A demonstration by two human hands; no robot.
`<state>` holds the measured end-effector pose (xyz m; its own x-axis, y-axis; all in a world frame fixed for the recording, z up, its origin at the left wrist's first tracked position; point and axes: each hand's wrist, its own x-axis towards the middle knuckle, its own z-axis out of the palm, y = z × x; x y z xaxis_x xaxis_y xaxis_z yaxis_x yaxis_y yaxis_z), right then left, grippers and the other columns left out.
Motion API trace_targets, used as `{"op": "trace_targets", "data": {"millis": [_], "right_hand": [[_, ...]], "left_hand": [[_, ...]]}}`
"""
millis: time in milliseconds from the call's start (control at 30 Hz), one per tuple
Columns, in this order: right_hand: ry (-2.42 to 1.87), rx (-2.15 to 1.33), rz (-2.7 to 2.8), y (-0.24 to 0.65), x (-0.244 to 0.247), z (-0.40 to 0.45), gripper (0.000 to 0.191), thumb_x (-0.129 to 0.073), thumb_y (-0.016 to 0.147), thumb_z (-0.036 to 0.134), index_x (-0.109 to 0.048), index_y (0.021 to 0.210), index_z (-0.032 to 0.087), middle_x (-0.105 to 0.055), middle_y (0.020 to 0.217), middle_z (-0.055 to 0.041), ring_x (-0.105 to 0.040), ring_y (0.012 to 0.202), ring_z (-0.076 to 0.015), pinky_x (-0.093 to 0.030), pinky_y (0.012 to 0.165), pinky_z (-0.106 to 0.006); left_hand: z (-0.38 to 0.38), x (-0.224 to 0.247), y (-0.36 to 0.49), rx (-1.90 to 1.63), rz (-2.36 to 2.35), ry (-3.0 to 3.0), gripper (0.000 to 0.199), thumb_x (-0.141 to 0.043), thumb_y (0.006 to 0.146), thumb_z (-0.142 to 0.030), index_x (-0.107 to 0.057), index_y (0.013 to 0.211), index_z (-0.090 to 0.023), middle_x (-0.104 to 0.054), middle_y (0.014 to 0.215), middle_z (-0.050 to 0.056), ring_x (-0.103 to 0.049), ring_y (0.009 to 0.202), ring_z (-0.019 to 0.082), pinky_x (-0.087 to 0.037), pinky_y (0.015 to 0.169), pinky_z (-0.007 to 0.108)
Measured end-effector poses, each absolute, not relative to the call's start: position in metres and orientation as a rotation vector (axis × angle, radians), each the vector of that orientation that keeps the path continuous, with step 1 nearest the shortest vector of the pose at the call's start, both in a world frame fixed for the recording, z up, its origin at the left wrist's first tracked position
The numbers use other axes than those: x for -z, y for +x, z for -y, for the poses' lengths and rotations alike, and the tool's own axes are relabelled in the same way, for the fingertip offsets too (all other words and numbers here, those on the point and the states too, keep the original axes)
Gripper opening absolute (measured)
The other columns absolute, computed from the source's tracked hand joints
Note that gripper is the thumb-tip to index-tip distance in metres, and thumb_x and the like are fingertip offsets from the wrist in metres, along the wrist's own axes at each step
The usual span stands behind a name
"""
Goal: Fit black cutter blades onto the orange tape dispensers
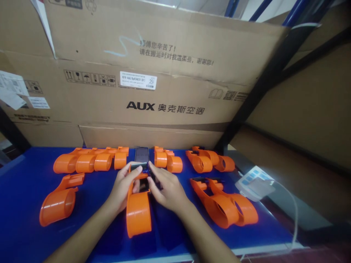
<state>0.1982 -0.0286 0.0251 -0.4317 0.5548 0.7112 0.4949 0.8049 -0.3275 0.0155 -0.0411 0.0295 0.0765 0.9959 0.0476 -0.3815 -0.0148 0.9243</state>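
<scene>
An orange plastic part with a wide ring (139, 214) is held up over the blue surface, ring end toward me. My left hand (124, 184) is closed round its upper left side, the thumb lying on a dark piece (138, 167) at its top. From the right, my right hand (168, 186) grips a dark blue and black piece at the same top end, its fingertips close to the left thumb. What lies between the fingers is partly hidden. A phone-like device (142, 154) lies just behind the hands.
Several orange ring parts (65, 163) line the back of the blue table (22, 190); another (58, 206) lies front left. More orange parts (223, 210), with dark pieces, lie right. A white box with a cable (255, 182) sits at the right edge. Large AUX cartons (109, 102) stand behind.
</scene>
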Motion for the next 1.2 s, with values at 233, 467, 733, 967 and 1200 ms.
{"op": "trace_targets", "data": {"millis": [233,467,733,967,1200], "right_hand": [[-0.757,0.028,2.103,0.194,-0.018,0.029,0.061,-0.054,0.094,0.013,-0.045,0.154,0.017,-0.076,0.118,-0.0146,-0.077,0.098,-0.0249,-0.065,0.091,-0.041],[-0.763,0.134,2.055,0.189,-0.007,0.029,0.058,-0.052,0.089,0.008,-0.052,0.147,0.014,-0.077,0.113,-0.0159,-0.077,0.097,-0.0251,-0.065,0.091,-0.039],[-0.836,-0.069,2.041,0.193,-0.014,0.03,0.043,-0.058,0.096,0.023,-0.06,0.138,0.017,-0.078,0.095,-0.0113,-0.075,0.08,-0.0222,-0.064,0.081,-0.037],[-0.921,-0.34,1.954,0.194,-0.023,0.032,0.028,-0.054,0.099,0.03,-0.068,0.121,0.02,-0.074,0.08,-0.0055,-0.067,0.063,-0.0177,-0.057,0.064,-0.029],[-1.178,-0.47,1.792,0.214,-0.046,0.019,0.024,-0.05,0.098,0.032,-0.069,0.09,0.019,-0.066,0.073,-0.0031,-0.06,0.065,-0.018,-0.045,0.059,-0.026]], "left_hand": [[0.042,-0.03,0.018,-1.296,-0.864,0.927,0.036,-0.081,0.079,-0.048,-0.066,0.094,-0.019,-0.049,0.045,-0.008,-0.036,0.036,0.005,-0.028,0.042,0.018],[0.044,-0.03,0.018,-1.253,-0.855,0.933,0.042,-0.083,0.077,-0.047,-0.069,0.103,-0.017,-0.047,0.042,-0.008,-0.036,0.036,0.006,-0.03,0.042,0.019],[0.043,-0.028,0.016,-1.305,-0.874,1.077,0.036,-0.072,0.086,-0.054,-0.065,0.096,-0.02,-0.05,0.046,-0.008,-0.039,0.036,0.007,-0.032,0.041,0.019],[0.039,-0.024,0.009,-1.251,-0.831,1.119,0.032,-0.068,0.087,-0.052,-0.063,0.094,-0.021,-0.054,0.045,-0.007,-0.035,0.03,0.007,-0.03,0.038,0.02],[0.039,-0.037,0.006,-1.276,-0.79,1.034,0.033,-0.071,0.085,-0.046,-0.062,0.102,-0.019,-0.078,0.081,0.008,-0.039,0.033,0.005,-0.032,0.037,0.02]]}}
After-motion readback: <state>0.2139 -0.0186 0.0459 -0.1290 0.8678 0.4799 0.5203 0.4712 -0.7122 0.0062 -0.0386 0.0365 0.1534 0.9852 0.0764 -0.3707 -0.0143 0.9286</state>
